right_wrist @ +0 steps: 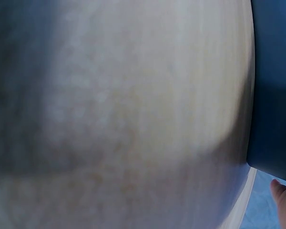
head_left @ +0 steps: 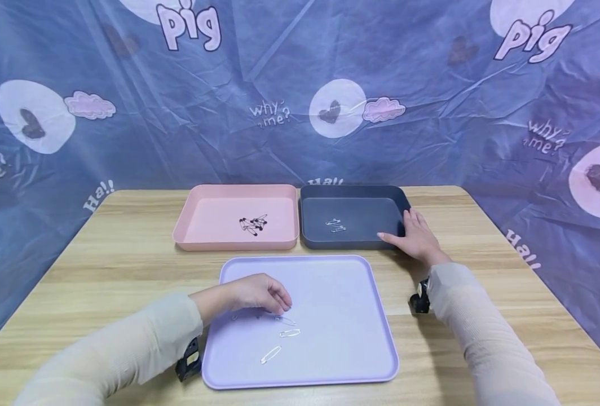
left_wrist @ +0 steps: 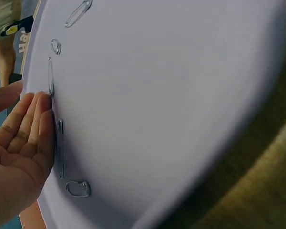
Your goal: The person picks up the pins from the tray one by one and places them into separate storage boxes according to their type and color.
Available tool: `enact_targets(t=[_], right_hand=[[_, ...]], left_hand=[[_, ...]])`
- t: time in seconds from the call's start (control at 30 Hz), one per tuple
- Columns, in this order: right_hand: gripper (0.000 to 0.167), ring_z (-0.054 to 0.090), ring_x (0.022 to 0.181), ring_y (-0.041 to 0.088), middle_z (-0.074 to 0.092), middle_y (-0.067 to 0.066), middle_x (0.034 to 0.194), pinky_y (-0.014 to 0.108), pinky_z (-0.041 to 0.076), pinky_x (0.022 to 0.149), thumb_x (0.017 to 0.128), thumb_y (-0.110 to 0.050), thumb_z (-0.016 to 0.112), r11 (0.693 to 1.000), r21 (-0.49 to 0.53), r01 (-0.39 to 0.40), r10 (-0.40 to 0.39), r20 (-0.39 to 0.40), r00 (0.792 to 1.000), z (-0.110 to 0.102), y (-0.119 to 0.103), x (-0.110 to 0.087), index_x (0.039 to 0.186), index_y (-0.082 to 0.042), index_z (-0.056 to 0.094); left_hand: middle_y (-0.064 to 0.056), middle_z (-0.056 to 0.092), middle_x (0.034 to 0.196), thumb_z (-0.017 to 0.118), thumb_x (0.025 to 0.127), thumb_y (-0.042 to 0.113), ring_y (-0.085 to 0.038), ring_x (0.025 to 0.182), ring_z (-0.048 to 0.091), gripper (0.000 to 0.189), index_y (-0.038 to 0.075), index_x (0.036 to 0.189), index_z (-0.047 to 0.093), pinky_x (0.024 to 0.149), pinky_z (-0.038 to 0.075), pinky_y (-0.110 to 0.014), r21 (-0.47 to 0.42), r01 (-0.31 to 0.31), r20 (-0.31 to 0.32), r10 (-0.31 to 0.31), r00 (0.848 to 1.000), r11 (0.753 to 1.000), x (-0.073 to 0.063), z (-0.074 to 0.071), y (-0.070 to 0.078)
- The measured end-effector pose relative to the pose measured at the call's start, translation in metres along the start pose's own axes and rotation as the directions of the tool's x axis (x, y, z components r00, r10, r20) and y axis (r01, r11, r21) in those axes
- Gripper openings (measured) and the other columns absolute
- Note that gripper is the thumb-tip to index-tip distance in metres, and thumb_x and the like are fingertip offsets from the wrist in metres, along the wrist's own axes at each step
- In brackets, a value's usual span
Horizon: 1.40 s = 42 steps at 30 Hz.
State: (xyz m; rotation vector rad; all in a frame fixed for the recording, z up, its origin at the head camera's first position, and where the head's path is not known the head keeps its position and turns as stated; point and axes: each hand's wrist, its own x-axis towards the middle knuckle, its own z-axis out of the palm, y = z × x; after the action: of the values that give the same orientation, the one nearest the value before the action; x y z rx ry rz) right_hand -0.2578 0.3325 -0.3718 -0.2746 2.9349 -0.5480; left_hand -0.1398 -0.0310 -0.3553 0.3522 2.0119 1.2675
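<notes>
My left hand (head_left: 259, 293) is low over the lavender tray (head_left: 330, 361). In the left wrist view its fingertips are right at a silver safety pin (left_wrist: 50, 76), thumb held apart, with nothing between them. Another silver safety pin (left_wrist: 61, 149) lies beside the fingers. Nearer the front of the tray are two more safety pins, one slanted (head_left: 271, 354) and one lying crosswise (head_left: 290, 332). My right hand (head_left: 418, 237) rests at the right front corner of the dark blue tray (head_left: 366, 211), thumb and fingers spread along its rim. Few silver pins (head_left: 336, 225) lie inside it.
Left of the dark tray stands a pink tray (head_left: 214, 217) with a small pile of black safety pins (head_left: 253, 224). All three trays are on a wooden table (head_left: 127, 254). A printed blue cloth (head_left: 279, 67) hangs behind. Each wrist carries a black camera mount (head_left: 420, 299).
</notes>
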Motion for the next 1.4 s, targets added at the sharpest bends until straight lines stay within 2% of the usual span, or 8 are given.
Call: enact_targets(t=[0.23, 0.47, 0.67, 0.87, 0.97, 1.2, 1.4], right_hand=[[0.107, -0.006, 0.124, 0.042, -0.008, 0.03, 0.137, 0.05, 0.002, 0.1, 0.074, -0.066, 0.042, 1.0, 0.005, -0.001, 0.001, -0.009, 1.0, 0.0, 0.001, 0.001, 0.132, 0.011, -0.002], [0.106, -0.006, 0.125, 0.041, -0.006, 0.03, 0.137, 0.05, 0.003, 0.1, 0.074, -0.066, 0.043, 1.0, 0.008, -0.006, 0.006, -0.022, 1.0, 0.0, 0.0, 0.0, 0.133, 0.011, 0.0], [0.107, -0.007, 0.124, 0.042, -0.007, 0.03, 0.137, 0.05, 0.002, 0.1, 0.074, -0.067, 0.042, 1.0, 0.003, -0.002, 0.002, -0.013, 1.0, -0.001, -0.001, -0.001, 0.132, 0.011, -0.002], [0.107, -0.006, 0.124, 0.042, -0.007, 0.03, 0.137, 0.05, 0.002, 0.1, 0.074, -0.066, 0.042, 1.0, 0.003, -0.002, 0.002, -0.011, 1.0, 0.0, -0.001, -0.001, 0.132, 0.011, -0.002], [0.107, -0.006, 0.124, 0.042, -0.008, 0.03, 0.137, 0.05, 0.002, 0.1, 0.074, -0.066, 0.042, 1.0, 0.002, -0.001, 0.001, -0.011, 1.0, 0.0, -0.002, -0.001, 0.132, 0.011, -0.002], [0.107, -0.006, 0.124, 0.042, -0.008, 0.03, 0.137, 0.051, 0.002, 0.1, 0.074, -0.066, 0.042, 1.0, 0.004, -0.003, 0.003, -0.011, 1.0, 0.0, -0.002, 0.0, 0.132, 0.011, -0.002], [0.107, -0.006, 0.124, 0.042, -0.007, 0.03, 0.137, 0.051, 0.003, 0.099, 0.074, -0.066, 0.043, 1.0, 0.003, -0.006, 0.006, -0.009, 1.0, 0.0, -0.003, 0.0, 0.132, 0.011, -0.002]], left_hand=[[0.0, 0.06, 0.068, 0.067, 0.064, -0.004, -0.008, 0.061, 0.053, 0.017, 0.0, 0.079, 0.063, 0.057, 0.046, -0.02, 0.176, -0.062, -0.06, 0.073, 0.995, 0.982, -0.003, 0.007, 0.001], [0.004, 0.056, 0.061, 0.068, 0.065, -0.003, -0.006, 0.056, 0.05, 0.011, 0.004, 0.072, 0.063, 0.053, 0.043, -0.019, 0.348, -0.119, -0.082, 0.156, 0.984, 0.93, -0.008, 0.013, 0.001], [0.006, 0.054, 0.056, 0.066, 0.066, -0.003, -0.004, 0.053, 0.047, 0.01, 0.006, 0.066, 0.063, 0.053, 0.04, -0.019, 0.415, -0.147, -0.066, 0.191, 0.979, 0.898, -0.008, 0.014, 0.001], [0.007, 0.052, 0.055, 0.066, 0.067, -0.002, -0.004, 0.053, 0.045, 0.011, 0.008, 0.064, 0.062, 0.054, 0.039, -0.02, 0.431, -0.134, -0.069, 0.181, 0.981, 0.892, -0.008, 0.015, -0.002], [0.007, 0.051, 0.054, 0.066, 0.067, -0.002, -0.005, 0.053, 0.044, 0.011, 0.008, 0.064, 0.062, 0.054, 0.038, -0.021, 0.426, -0.134, -0.07, 0.18, 0.981, 0.895, -0.008, 0.014, -0.003], [0.004, 0.05, 0.055, 0.063, 0.068, -0.003, -0.007, 0.05, 0.042, 0.008, 0.005, 0.066, 0.061, 0.047, 0.036, -0.018, 0.255, -0.113, -0.075, 0.136, 0.988, 0.96, -0.006, 0.009, -0.006], [0.003, 0.051, 0.056, 0.063, 0.07, -0.001, -0.008, 0.05, 0.043, 0.006, 0.003, 0.069, 0.06, 0.047, 0.037, -0.019, 0.177, -0.131, -0.059, 0.143, 0.988, 0.975, -0.005, 0.002, -0.003]])
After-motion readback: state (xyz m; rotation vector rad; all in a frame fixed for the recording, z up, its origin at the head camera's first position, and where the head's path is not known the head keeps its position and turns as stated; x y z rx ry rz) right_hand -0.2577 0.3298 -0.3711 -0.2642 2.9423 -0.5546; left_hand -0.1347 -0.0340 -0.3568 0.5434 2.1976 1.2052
